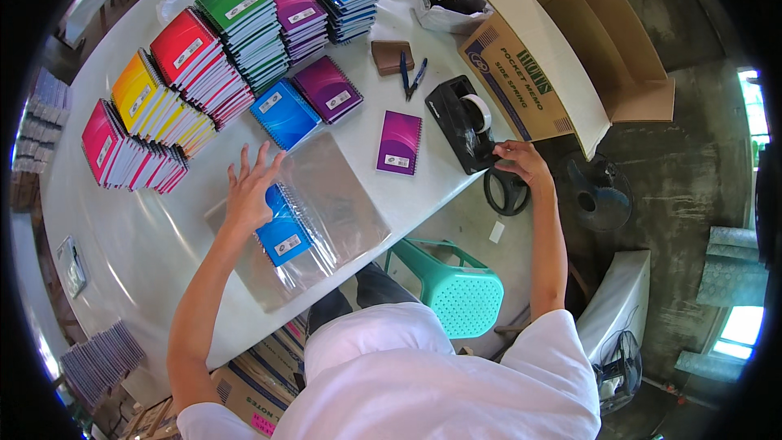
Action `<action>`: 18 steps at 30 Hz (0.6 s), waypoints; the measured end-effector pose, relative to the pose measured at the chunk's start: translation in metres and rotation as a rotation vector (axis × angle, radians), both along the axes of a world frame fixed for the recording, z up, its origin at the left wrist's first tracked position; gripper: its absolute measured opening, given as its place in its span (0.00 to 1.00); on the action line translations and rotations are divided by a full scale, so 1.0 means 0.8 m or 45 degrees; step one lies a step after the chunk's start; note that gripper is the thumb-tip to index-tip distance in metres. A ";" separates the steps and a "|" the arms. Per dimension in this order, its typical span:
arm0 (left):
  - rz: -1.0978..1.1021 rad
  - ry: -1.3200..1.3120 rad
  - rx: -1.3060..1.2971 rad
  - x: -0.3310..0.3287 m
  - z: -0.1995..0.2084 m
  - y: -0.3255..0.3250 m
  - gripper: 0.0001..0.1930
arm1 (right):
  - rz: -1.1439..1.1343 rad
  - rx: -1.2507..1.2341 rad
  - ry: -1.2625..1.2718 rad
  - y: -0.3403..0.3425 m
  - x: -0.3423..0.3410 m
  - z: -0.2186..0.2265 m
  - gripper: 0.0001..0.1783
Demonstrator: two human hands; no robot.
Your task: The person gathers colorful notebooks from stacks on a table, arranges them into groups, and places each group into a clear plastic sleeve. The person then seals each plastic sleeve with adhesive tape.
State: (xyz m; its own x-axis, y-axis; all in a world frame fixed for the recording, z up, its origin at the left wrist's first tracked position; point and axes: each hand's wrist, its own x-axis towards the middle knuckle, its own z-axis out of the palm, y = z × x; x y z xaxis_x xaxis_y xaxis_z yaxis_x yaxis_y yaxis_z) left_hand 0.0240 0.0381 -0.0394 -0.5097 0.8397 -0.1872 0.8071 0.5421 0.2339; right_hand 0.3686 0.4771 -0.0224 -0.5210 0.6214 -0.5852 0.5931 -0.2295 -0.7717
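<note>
My left hand has its fingers spread over a blue spiral notebook, thumb side against its cover. The notebook lies with clear plastic film around it, spread flat on the table. At the table's edge, my right hand has bent fingers drawn together at the near end of a black tape dispenser. Whether a strip of tape is between those fingertips is too small to tell. A purple spiral notebook lies alone left of the dispenser. Beyond the film rest another blue notebook and a purple one.
Stacks of pink, yellow, red and green notebooks stand far left. Pliers and a brown wallet-like item lie near an open carton. A green stool stands below the table's edge.
</note>
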 end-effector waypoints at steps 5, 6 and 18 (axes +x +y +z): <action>0.059 -0.048 -0.072 0.001 0.021 -0.004 0.62 | -0.201 -0.170 1.103 -0.039 0.057 -0.072 0.12; 0.052 -0.047 -0.057 -0.004 0.016 -0.007 0.64 | -0.162 0.070 0.830 -0.034 0.070 -0.078 0.11; 0.112 -0.290 -0.039 -0.032 -0.002 -0.022 0.72 | 1.226 0.283 0.253 -0.302 -0.250 0.033 0.15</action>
State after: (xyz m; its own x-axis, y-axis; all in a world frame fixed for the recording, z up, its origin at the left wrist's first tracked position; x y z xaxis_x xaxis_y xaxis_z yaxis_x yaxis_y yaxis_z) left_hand -0.0015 0.0208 -0.0409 -0.5223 0.7863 -0.3300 0.6850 0.6173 0.3868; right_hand 0.1682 0.2354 0.0039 -0.9343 -0.0310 -0.3552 0.3062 0.4410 -0.8437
